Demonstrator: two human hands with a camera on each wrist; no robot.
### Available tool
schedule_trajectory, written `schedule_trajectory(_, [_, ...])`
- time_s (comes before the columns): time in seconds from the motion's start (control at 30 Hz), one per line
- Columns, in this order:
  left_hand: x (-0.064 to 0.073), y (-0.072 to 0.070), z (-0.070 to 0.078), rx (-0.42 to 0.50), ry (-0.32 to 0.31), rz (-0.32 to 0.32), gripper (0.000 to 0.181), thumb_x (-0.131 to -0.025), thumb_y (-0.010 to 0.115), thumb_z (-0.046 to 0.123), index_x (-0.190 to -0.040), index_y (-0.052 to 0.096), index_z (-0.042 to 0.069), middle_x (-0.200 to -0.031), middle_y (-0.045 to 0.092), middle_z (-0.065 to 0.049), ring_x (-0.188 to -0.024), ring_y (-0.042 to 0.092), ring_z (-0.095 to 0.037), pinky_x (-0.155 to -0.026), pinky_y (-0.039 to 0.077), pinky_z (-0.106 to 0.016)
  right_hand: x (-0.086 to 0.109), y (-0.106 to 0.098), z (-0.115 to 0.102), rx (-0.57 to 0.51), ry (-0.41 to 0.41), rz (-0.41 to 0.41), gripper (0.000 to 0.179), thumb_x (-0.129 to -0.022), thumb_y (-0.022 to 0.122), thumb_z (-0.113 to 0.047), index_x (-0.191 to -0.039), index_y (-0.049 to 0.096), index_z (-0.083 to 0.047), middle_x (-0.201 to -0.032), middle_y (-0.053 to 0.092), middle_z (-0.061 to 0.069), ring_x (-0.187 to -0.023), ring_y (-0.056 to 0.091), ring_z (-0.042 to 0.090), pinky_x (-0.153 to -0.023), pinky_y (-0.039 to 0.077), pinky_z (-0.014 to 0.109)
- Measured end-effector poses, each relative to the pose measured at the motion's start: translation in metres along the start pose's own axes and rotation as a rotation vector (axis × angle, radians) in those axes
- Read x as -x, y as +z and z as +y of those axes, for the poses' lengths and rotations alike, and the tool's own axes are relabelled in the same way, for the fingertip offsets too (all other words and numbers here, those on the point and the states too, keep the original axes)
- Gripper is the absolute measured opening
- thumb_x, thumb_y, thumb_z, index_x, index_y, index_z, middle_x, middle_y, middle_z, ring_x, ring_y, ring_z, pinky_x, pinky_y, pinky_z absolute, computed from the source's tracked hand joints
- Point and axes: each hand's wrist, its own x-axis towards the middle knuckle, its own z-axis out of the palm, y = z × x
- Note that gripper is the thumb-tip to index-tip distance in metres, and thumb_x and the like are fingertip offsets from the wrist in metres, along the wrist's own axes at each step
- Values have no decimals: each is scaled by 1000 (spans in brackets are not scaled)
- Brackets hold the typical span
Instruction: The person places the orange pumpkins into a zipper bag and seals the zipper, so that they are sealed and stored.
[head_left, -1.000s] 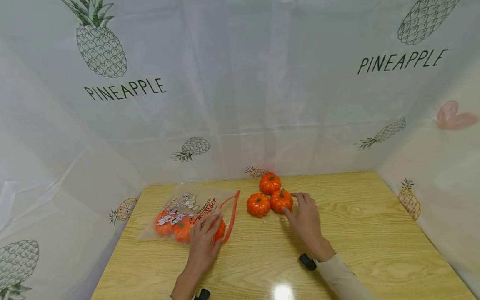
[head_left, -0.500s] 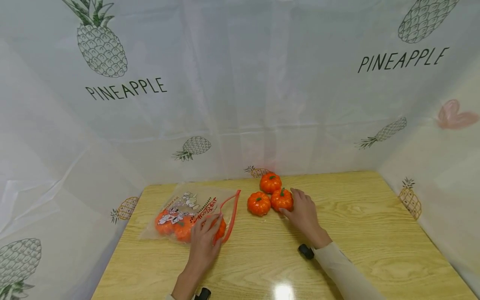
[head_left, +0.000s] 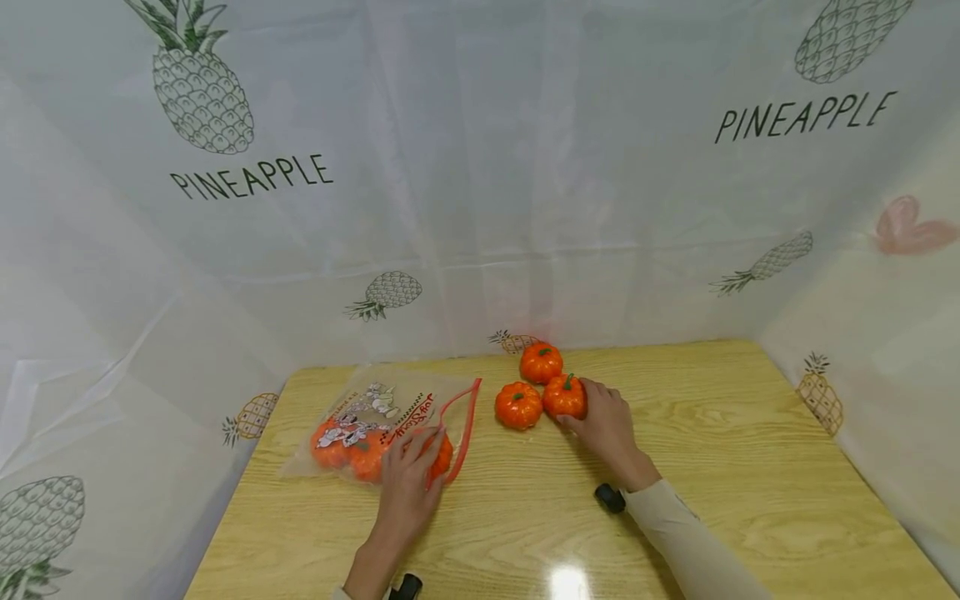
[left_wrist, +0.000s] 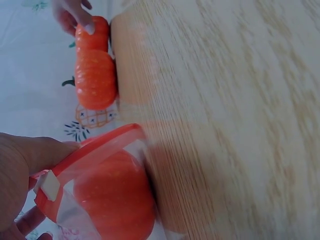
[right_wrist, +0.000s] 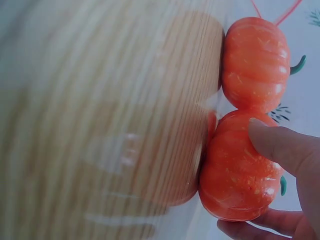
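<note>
Pumpkin (head_left: 564,397) sits between thumb and fingers of right hand (head_left: 606,421), curled round its sides; we see two more, left pumpkin (head_left: 518,406) just beyond thumb, back pumpkin (head_left: 541,363) beyond fingertips. Left hand (head_left: 408,475) pinches edge of bag (head_left: 470,425). We judge pumpkin light, stiff, slick from gloss, hardly fragile. Best hold: widest girth, not stem (head_left: 569,381).

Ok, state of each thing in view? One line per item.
Bag: lying on the table, mouth open
Bagged pumpkins: inside, at least three showing
Loose left pumpkin: on the table, stem up, not held
Rear pumpkin: stem up, not held
Right pumpkin: held, stem up; can't tell if lifted
Left grip: holding the bag's mouth
Right grip: thumb and fingers around right pumpkin
Backdrop: hanging, creased
</note>
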Motion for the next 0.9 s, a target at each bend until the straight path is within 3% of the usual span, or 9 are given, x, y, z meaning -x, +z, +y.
schedule_trajectory(0.2, [0,-2,0,6,-21,-18,77,-68,96,-3,-140,69,3,-139,65,-8,-129,53,-42,-94,46,-62,3,-2,5,-2,22,-28,77,-86,89,-27,-143,54,9,-137,62,32,-122,55,53,-107,41,66])
schedule_trajectory(0.6, [2,-3,-2,1,-15,5,78,-66,97,-4,-139,70,3,-138,65,-7,-127,53,-41,-92,45,-62,21,-23,5,-28,40,-54,80,-85,90,-24,-145,52,12,-140,60,33,-125,54,57,-107,42,69])
schedule_trajectory(0.9, [1,-3,-2,3,-15,9,78,-65,97,-4,-138,70,2,-138,65,-8,-126,53,-41,-91,46,-62,37,-41,-17,-92,-37,-1,80,-82,93,-23,-144,55,10,-140,61,31,-126,55,55,-107,41,70])
